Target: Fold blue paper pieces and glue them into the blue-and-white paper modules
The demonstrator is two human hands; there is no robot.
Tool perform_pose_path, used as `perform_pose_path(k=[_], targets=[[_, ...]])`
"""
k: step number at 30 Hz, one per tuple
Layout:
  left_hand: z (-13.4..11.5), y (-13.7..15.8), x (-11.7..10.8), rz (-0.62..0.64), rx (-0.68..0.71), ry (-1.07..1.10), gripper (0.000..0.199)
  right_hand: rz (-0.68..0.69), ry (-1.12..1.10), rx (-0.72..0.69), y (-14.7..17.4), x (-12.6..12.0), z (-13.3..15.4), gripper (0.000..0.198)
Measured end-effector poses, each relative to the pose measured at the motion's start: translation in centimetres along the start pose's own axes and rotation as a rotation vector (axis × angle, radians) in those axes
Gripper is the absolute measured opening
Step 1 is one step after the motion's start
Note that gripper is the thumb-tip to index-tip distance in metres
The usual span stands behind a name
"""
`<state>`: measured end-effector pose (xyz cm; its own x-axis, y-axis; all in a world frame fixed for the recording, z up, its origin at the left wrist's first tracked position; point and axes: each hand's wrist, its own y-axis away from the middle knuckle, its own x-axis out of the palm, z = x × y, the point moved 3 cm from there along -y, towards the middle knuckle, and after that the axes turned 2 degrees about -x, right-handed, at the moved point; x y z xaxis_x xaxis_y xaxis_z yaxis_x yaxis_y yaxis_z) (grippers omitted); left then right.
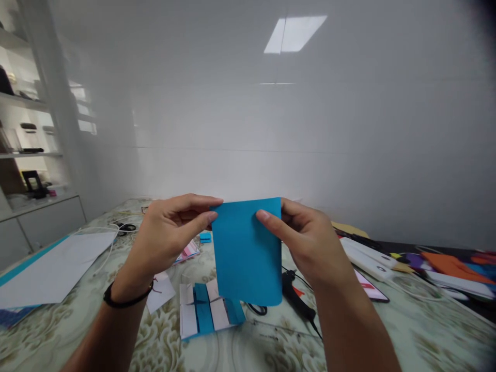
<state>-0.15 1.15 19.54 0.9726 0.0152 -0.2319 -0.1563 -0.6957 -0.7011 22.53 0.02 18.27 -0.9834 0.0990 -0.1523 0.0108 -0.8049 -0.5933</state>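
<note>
The room presents a glossy pale-grey wall (217, 119) with a ceiling light mirrored in it, and a white shelving unit (29, 103) at the far left. Below the wall stands a table (155, 343) with a pale green surface bearing a brown floral pattern.

A plain rectangular sheet of bright blue paper or thin card (248, 253) is held upright above the table, clear of its surface. The left hand (174, 227) pinches its upper left corner between thumb and fingers; a thin dark band (127, 304) circles that wrist. The right hand (306, 232) grips the upper right part, thumb flat on the near face, fingers behind the edge.

Beneath and partly behind the sheet in view lies a folded blue-and-white paper piece with alternating strips (205, 315). Just right of the sheet in view lies a black glue gun with an orange trigger (296, 299), partly hidden. Large white sheets (65, 263) lie at the left, well apart from the folded piece.
</note>
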Motion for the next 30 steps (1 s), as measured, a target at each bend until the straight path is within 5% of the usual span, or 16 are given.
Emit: perform_pose_path(k=[30], targets=[[-0.19,-0.27,-0.62,0.034,0.027,0.015,0.015,-0.066,-0.009,-0.190,0.16,-0.51,0.37,0.026]])
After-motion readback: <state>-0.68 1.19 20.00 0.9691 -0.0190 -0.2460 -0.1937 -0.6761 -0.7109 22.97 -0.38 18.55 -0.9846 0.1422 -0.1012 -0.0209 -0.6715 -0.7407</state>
